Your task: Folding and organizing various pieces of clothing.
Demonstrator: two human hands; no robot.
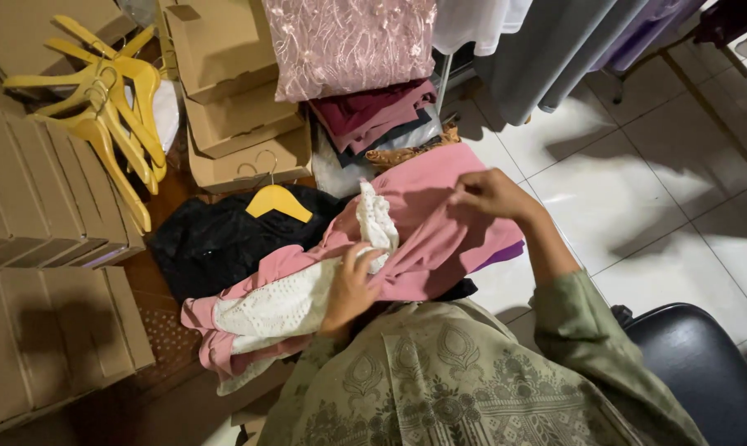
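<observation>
Folding the pink garment: our left hand pinches its white lace trim, our right hand grips the fabric edge; smoothing comes next.

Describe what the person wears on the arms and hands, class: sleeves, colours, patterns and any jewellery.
Both arms come out of a loose sage-green garment with a woven leaf and paisley pattern in darker green. The right sleeve is plain green and ends below the elbow, leaving the forearm bare. The left hand and right hand are bare: no gloves, rings or watch show.
</observation>
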